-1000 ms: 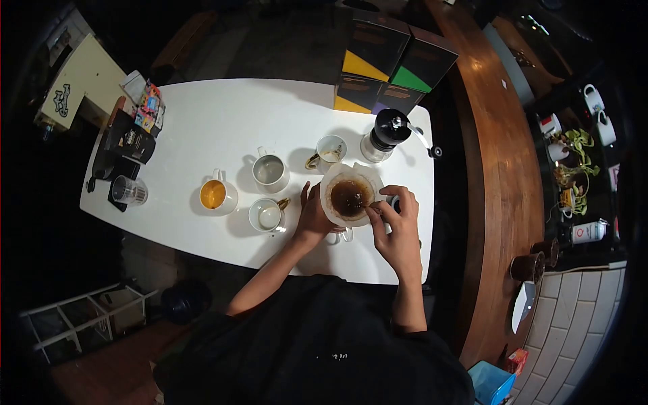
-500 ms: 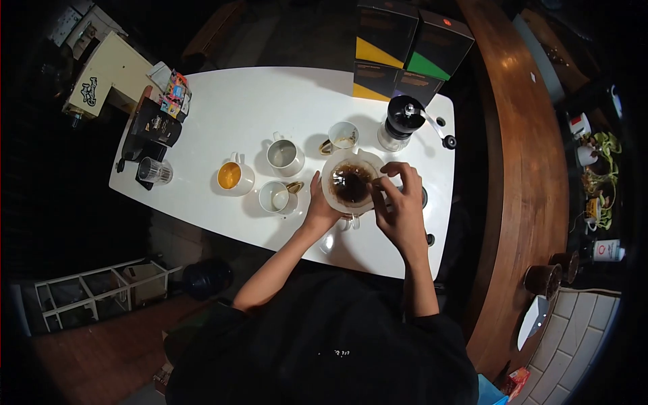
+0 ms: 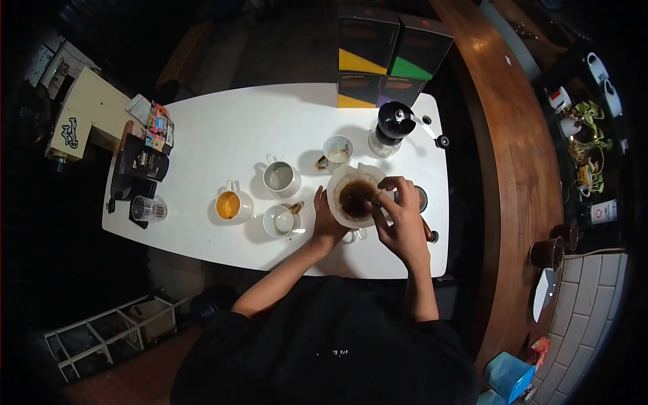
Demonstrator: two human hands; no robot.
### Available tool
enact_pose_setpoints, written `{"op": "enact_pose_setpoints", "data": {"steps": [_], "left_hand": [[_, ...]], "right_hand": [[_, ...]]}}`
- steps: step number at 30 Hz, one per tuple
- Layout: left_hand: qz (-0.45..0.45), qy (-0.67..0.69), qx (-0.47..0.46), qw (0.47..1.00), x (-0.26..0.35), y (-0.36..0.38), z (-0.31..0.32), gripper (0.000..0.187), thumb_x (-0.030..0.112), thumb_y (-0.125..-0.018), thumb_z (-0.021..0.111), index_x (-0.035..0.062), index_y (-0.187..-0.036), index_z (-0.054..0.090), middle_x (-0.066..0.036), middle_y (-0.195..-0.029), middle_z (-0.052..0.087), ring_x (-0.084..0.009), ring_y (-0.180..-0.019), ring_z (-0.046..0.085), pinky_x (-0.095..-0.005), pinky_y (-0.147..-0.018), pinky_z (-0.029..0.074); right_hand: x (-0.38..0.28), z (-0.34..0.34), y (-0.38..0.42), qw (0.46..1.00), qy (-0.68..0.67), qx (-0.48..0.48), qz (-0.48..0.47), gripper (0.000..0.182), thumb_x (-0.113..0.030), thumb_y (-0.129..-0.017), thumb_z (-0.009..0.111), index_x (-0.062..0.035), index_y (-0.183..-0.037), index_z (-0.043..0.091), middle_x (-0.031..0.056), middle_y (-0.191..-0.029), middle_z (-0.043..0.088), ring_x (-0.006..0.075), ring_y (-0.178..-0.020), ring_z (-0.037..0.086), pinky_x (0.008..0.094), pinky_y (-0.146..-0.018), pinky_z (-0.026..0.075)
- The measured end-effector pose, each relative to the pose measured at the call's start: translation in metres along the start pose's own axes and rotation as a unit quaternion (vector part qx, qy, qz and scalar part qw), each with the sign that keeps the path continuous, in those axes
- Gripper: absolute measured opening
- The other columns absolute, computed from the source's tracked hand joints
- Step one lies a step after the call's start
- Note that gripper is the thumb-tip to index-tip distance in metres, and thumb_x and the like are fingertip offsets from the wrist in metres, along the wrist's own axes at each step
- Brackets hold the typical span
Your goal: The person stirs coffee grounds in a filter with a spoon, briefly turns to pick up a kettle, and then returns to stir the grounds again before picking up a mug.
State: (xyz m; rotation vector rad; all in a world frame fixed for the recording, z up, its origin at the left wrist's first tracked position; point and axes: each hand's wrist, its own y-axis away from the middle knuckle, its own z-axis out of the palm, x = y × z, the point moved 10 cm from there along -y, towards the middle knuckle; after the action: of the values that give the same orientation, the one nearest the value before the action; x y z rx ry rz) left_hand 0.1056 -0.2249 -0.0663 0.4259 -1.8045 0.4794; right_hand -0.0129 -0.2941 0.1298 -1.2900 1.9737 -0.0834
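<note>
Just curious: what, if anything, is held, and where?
The left hand holds the filter cone by its left side; whether the right hand grips its right rim can't be told.

You wear a black shirt (image 3: 290, 344) with small white marks, and dark brown liquid (image 3: 355, 200) shows in your off-white filter (image 3: 362, 172). Your table (image 3: 196, 142) is white, and your white mug (image 3: 244, 206) is orange inside. You see black boxes (image 3: 368, 37) with yellow, green and purple patches, a brown wood-grained counter (image 3: 499, 148) and white brick-patterned tiles (image 3: 580, 300)
</note>
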Motion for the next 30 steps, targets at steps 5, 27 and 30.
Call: {"op": "enact_pose_setpoints", "data": {"steps": [5,27,30], "left_hand": [[0.016,-0.099,-0.001,0.995,0.012,-0.001,-0.011,0.075,0.054,-0.084,0.079,0.0204,-0.149,0.059,-0.004,-0.146,0.062,-0.0314,-0.139,0.048,-0.0624,-0.126,0.017],[0.067,-0.068,0.08,0.992,0.076,-0.008,-0.023,0.054,0.016,-0.079,0.091,0.0027,-0.125,0.066,-0.012,-0.116,0.076,-0.0245,-0.105,0.075,-0.0375,-0.092,0.06],[0.021,-0.013,0.07,0.997,0.067,-0.011,-0.021,0.056,0.015,-0.078,0.091,0.0031,-0.127,0.066,-0.012,-0.116,0.076,-0.0239,-0.106,0.075,-0.0376,-0.093,0.06]], "right_hand": [[0.007,-0.006,-0.004,1.0,0.015,0.021,0.007,0.014,-0.007,-0.089,0.077,-0.0023,-0.099,0.07,0.0142,-0.116,0.061,0.0337,-0.107,0.057,0.0462,-0.091,0.045],[0.0,-0.007,-0.015,0.994,-0.033,-0.041,-0.091,0.013,-0.01,-0.089,0.079,-0.0032,-0.099,0.074,0.0118,-0.117,0.061,0.0324,-0.108,0.058,0.044,-0.094,0.046],[-0.003,-0.005,-0.015,0.992,-0.064,-0.056,-0.096,0.013,-0.011,-0.09,0.079,-0.0027,-0.099,0.073,0.0116,-0.116,0.061,0.0326,-0.108,0.058,0.0441,-0.094,0.045]]}}
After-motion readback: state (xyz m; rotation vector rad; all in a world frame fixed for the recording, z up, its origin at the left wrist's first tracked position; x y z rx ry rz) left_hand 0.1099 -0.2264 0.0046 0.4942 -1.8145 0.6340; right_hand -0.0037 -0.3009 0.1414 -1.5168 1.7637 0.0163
